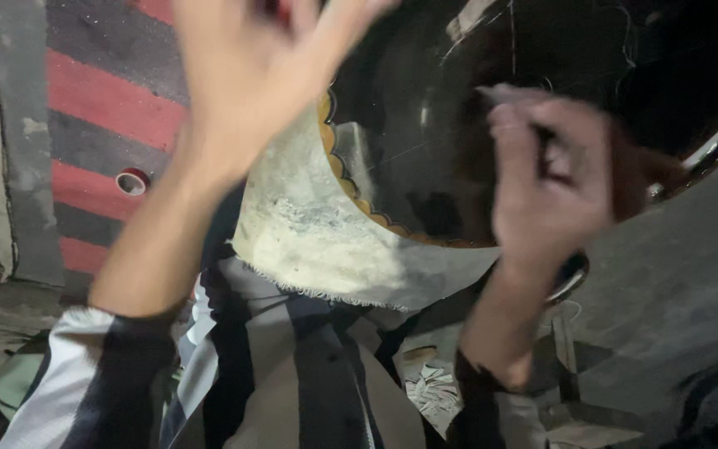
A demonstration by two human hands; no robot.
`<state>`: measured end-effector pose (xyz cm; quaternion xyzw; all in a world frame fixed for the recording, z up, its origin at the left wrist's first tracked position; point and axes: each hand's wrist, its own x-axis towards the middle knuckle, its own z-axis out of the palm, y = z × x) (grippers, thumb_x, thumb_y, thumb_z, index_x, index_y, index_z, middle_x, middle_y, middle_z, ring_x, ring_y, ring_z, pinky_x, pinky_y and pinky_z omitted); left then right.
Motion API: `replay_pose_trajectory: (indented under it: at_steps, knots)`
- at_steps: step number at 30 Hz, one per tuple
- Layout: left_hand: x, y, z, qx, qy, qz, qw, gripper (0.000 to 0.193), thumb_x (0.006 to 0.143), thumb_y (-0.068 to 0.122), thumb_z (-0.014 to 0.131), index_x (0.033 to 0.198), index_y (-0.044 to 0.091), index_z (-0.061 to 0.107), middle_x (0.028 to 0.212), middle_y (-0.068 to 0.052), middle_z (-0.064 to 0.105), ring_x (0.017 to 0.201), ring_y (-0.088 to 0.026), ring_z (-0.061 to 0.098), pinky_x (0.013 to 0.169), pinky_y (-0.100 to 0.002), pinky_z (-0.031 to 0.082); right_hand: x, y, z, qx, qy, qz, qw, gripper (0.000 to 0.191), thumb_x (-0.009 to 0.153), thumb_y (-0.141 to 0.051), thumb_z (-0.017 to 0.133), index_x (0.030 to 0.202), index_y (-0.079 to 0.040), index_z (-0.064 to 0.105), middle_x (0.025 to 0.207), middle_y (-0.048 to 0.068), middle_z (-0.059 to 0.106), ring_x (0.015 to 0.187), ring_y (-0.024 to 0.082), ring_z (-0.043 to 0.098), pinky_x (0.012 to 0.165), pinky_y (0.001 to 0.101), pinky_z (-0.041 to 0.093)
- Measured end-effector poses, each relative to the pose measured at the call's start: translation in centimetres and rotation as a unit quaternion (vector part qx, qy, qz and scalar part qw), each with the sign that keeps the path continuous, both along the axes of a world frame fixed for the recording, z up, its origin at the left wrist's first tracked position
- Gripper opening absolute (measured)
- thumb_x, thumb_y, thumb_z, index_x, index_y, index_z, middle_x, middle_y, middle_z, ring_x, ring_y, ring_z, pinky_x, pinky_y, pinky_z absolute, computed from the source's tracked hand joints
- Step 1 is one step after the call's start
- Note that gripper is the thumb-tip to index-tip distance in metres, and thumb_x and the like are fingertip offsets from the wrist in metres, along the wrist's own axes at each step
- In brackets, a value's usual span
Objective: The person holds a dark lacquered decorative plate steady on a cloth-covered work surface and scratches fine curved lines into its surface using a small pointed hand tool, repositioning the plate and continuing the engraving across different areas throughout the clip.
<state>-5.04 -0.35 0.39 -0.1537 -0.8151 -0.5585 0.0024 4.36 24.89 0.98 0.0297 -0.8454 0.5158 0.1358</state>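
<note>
Hands at a dark glossy round object (425, 125): left hand (251, 75) raised, blurred, fingers spread wide; right hand (550, 183) curled against its surface above a pale frayed cloth (317, 233).

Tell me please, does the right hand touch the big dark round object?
Touching. The head view shows the right hand with fingers curled over the rim of the dark round object, no gap between them.

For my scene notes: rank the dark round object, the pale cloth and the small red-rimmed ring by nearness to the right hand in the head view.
1. Dark round object: under the right hand.
2. Pale cloth: to its left, lower centre.
3. Red-rimmed ring: far left, on the striped surface.
</note>
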Motion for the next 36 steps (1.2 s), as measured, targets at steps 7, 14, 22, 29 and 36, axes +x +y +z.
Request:
replay_pose_trajectory:
  at_steps: [7,14,22,29,36]
  knots:
    - [5.3,-0.2,1.1,-0.020,-0.004,0.018,1.000,0.060,0.102,0.011,0.087,0.151,0.009,0.052,0.069,0.003,0.059,0.065,-0.007,0.052,0.079,-0.021,0.037,0.9,-5.2,1.2,-0.008,-0.024,-0.082,0.996,0.013,0.109,0.014,0.071,0.118,0.010,0.062,0.112,0.022,0.071,0.104,0.023,0.077,0.092,0.0274,0.069]
    - [6.1,-0.4,-0.9,-0.007,-0.024,0.026,0.999,0.061,0.103,0.011,0.091,0.151,0.009,0.053,0.062,0.003,0.050,0.060,-0.008,0.044,0.075,-0.025,0.032,0.4,-6.1,1.2,0.074,-0.012,-0.112,0.991,0.013,0.107,0.012,0.075,0.115,0.007,0.066,0.111,0.018,0.073,0.099,0.020,0.078,0.081,0.0233,0.067]
    - [5.8,-0.4,-0.9,-0.002,0.001,0.017,1.000,0.059,0.104,0.008,0.086,0.152,0.011,0.051,0.062,0.003,0.050,0.060,-0.008,0.044,0.075,-0.025,0.033,0.2,-6.1,1.3,0.190,-0.002,-0.151,0.970,0.015,0.091,0.011,0.082,0.098,0.004,0.071,0.092,0.014,0.077,0.069,0.014,0.062,0.058,0.0264,0.045]
    - [5.8,-0.1,-0.9,-0.004,-0.004,0.020,1.000,0.058,0.103,0.007,0.088,0.149,0.007,0.053,0.058,0.003,0.048,0.057,-0.008,0.042,0.073,-0.026,0.032,0.2,-4.4,2.1,0.133,-0.019,-0.040,0.990,0.015,0.107,0.007,0.081,0.115,-0.001,0.071,0.112,0.010,0.078,0.090,0.012,0.075,0.067,0.0196,0.057]
    - [5.7,-0.3,-0.9,0.001,0.008,0.015,1.000,0.056,0.106,0.009,0.087,0.150,0.009,0.052,0.064,0.003,0.050,0.061,-0.008,0.045,0.075,-0.024,0.035,-1.5,-3.0,2.7,0.167,0.024,0.063,0.984,0.016,0.100,0.012,0.079,0.110,0.002,0.070,0.105,0.013,0.077,0.098,0.021,0.077,0.078,0.0262,0.059]
